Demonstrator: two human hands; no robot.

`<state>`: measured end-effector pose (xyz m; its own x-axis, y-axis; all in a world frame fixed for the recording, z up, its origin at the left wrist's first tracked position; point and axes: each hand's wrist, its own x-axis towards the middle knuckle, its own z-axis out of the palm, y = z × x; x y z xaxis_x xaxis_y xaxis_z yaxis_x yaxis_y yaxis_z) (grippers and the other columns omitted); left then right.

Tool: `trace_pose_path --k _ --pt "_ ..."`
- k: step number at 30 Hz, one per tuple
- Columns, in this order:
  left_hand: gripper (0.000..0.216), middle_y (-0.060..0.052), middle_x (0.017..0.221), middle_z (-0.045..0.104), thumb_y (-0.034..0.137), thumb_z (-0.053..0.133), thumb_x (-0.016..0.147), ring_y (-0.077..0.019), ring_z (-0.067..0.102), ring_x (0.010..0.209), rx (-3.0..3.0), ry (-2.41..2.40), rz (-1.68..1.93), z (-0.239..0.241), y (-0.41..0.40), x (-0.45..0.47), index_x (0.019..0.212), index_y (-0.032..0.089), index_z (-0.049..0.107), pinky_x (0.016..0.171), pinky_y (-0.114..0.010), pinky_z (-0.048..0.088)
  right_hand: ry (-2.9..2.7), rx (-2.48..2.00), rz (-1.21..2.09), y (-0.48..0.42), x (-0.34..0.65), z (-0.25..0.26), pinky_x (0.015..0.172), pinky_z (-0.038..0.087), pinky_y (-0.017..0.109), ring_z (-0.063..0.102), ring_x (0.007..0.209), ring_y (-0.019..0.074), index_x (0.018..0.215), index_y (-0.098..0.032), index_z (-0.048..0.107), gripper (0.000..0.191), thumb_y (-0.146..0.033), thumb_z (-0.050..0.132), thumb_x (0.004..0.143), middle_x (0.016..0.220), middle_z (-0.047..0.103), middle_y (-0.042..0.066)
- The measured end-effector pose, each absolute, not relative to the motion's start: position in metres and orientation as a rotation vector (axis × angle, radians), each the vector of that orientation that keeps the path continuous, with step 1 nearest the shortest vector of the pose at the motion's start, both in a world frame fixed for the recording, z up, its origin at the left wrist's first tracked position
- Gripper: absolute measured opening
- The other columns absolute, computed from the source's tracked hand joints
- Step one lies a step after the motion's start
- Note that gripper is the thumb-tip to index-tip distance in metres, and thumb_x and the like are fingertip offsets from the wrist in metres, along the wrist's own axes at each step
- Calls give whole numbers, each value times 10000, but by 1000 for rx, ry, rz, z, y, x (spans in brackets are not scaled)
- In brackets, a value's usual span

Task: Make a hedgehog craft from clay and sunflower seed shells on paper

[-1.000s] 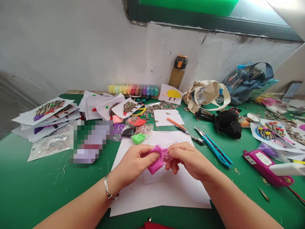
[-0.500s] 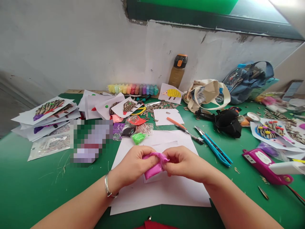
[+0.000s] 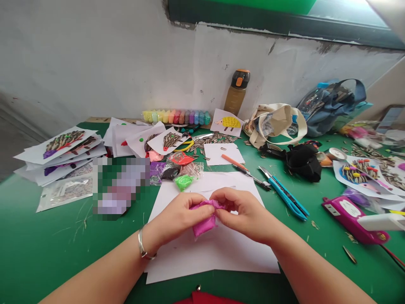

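Both hands meet over white paper (image 3: 177, 261) at the front of the green table. My left hand (image 3: 182, 215) is closed on a small packet of pink modelling clay (image 3: 204, 226), with its thumb lying across the top. My right hand (image 3: 238, 213) pinches the packet's upper right edge between thumb and fingers. The clay's wrapper looks thin and clear. Just beyond the hands lie small bags of clay, among them a green one (image 3: 184, 182), a black one (image 3: 171, 172) and a red one (image 3: 182, 158).
A blue utility knife (image 3: 286, 196) and an orange pen (image 3: 234, 162) lie to the right. A magenta glue-gun-like device (image 3: 351, 219) sits at far right. Stacked hedgehog pictures (image 3: 60, 145) fill the left. Sunflower seeds (image 3: 218, 141), a bottle (image 3: 236, 95) and bags (image 3: 275, 124) stand behind.
My right hand has shifted its grip on the packet's edge, its knuckles rising and moving slightly left. The pink packet is tilted a little differently; my left hand keeps holding it.
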<state>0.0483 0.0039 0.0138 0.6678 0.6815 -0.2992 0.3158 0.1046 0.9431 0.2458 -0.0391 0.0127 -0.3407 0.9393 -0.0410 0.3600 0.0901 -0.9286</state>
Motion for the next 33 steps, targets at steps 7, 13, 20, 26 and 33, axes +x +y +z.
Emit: trace_pose_path --k 7,13,20,26,33 --pt "448 46 600 346 493 507 900 -100 290 571 1457 871 398 11 3 49 595 183 398 523 -251 243 -1571 -1276 1512 -35 248 10 597 402 240 495 697 115 987 -185 653 140 -252 605 874 823 609 10" --pt "445 37 582 372 487 507 886 -97 310 556 1529 887 378 12 1 51 581 169 451 506 -245 243 -1489 -1246 1601 -36 247 8 606 406 237 504 718 120 967 -183 651 161 -287 672 845 823 598 6" --pt "410 29 580 394 440 512 877 -97 330 559 1573 908 367 14 -1 52 580 160 481 505 -239 254 -1443 -1176 1671 -35 247 7 621 420 240 516 718 119 949 -171 655 215 -345 709 836 801 594 3" --pt "420 30 578 408 471 523 873 -96 329 548 1533 940 388 15 0 52 592 159 498 498 -234 253 -1420 -1148 1687 -33 246 9 656 451 267 546 706 126 962 -161 662 228 -375 635 887 793 613 17" --pt "472 24 604 435 529 446 919 -112 365 571 1601 942 401 9 2 51 619 168 491 531 -237 295 -1566 -1304 1469 -35 239 4 643 424 254 538 736 135 955 -181 685 150 -260 598 863 845 657 21"
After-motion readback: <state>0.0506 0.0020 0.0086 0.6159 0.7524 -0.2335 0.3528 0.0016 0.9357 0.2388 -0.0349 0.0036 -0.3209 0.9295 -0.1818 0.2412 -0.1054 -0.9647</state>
